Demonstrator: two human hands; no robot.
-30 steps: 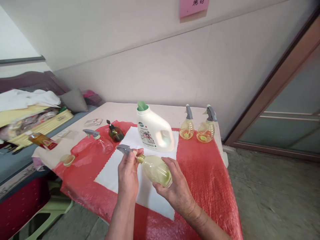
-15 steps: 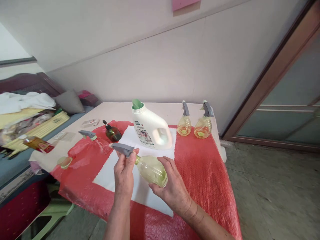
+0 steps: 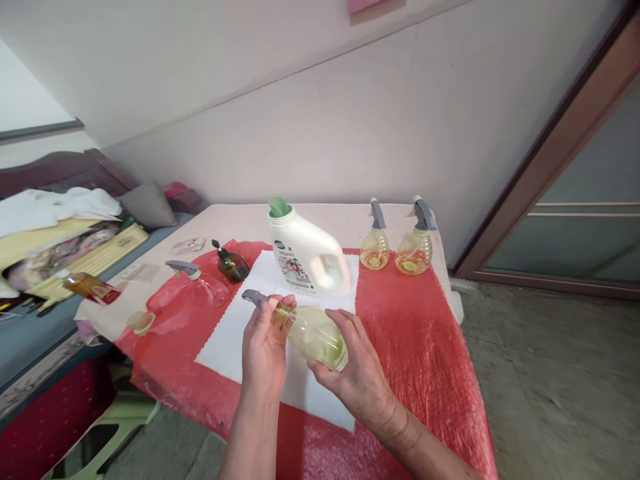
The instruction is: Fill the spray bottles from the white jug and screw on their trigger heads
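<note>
A clear yellow-green spray bottle [image 3: 316, 335] lies tilted between my hands, its base toward the lower right. My right hand [image 3: 357, 380] is wrapped around the wide body near the base. At the other end, my left hand [image 3: 265, 340] grips the neck and collar with thumb and fingers. The grey trigger head [image 3: 254, 297] sticks out beyond its fingers; its join with the neck is partly hidden. Just behind stands a white detergent jug [image 3: 305, 257] with a green spout and no cap on, on a white cloth [image 3: 230, 340].
Two spray bottles [image 3: 375, 250] with amber liquid stand back right on a red plastic sheet [image 3: 420, 347]. On the left are a dark pump bottle [image 3: 233, 267], a clear spray bottle [image 3: 205, 287], a green cap [image 3: 145, 324] and an amber bottle [image 3: 93, 287] near the table edge.
The trigger head has turned, so its long grey lever shows shorter now. My left fingers have shifted onto the neck. My right hand keeps its hold; the whole view has moved slightly.
</note>
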